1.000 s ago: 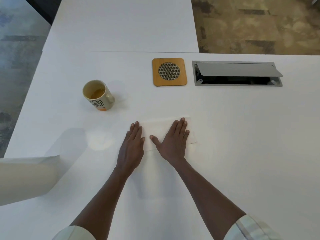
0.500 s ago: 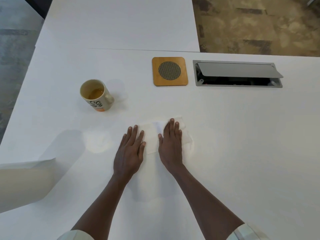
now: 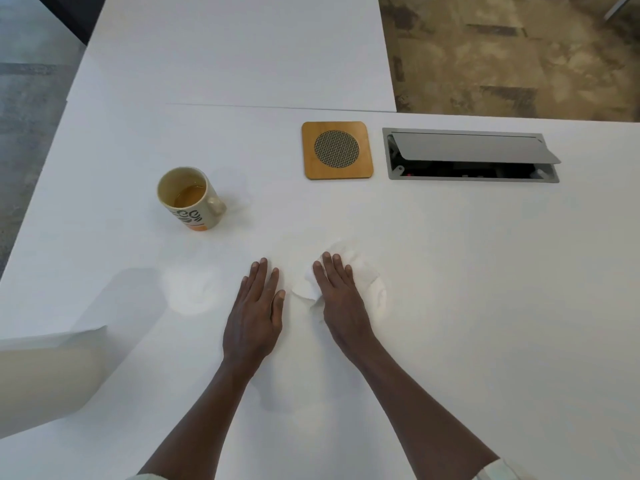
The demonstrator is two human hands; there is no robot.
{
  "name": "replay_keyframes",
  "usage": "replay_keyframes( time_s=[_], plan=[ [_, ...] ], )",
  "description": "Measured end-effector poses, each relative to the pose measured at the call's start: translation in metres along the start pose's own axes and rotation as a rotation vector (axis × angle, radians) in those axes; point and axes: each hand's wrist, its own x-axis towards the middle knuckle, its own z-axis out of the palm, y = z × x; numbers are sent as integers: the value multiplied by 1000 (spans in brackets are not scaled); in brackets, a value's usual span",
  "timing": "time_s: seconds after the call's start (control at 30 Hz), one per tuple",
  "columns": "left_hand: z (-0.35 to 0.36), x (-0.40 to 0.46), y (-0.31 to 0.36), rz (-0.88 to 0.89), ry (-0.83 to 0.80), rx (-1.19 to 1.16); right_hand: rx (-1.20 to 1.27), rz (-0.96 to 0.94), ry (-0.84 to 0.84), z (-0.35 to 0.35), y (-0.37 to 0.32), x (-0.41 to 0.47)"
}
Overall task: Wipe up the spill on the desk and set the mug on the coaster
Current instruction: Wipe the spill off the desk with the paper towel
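A cream mug (image 3: 189,199) with dark lettering and an orange base stands upright at the desk's left, holding a little amber liquid. The square wooden coaster (image 3: 337,150) with a round mesh centre lies bare, farther back and to the right. My right hand (image 3: 341,299) presses flat on a crumpled white paper towel (image 3: 360,268), which bunches out on both sides of it. My left hand (image 3: 256,313) lies flat and open on the desk (image 3: 485,306) just left of the towel, not touching it. A faint pale patch (image 3: 194,292) shows left of my left hand; I cannot tell whether it is liquid.
A grey cable box (image 3: 472,155) with its lid ajar is sunk into the desk right of the coaster. A blurred beige object (image 3: 45,379) fills the lower left. A second white tabletop (image 3: 235,46) adjoins at the back, and patterned carpet (image 3: 519,53) lies beyond.
The towel went from spread flat under both hands to bunched up under my right hand. My left hand has come off it and rests on the bare desk.
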Motion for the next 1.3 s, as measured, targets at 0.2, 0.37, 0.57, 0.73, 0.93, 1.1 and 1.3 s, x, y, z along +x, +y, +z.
replay_keyframes(
  time_s=[0.2,0.37,0.57,0.73,0.93,1.1,1.3],
  plan=[
    [0,-2,1,-31,53,-12,16,161,55,-25,37,5],
    [-1,-1,2,-58,35,5,22,187,-1,-20,20,45],
    [-2,-1,3,-69,27,-11,-26,-113,-203,10,-31,10],
    [-3,-1,2,-74,28,-19,-22,-89,-169,-8,-2,-51],
    [-1,-1,2,-76,30,-18,-132,173,-71,-40,36,1],
    [0,-1,2,-70,29,-5,-48,121,-63,-24,12,33],
    [-1,-1,3,-79,41,3,60,-85,-137,-6,-9,-11]
  ],
)
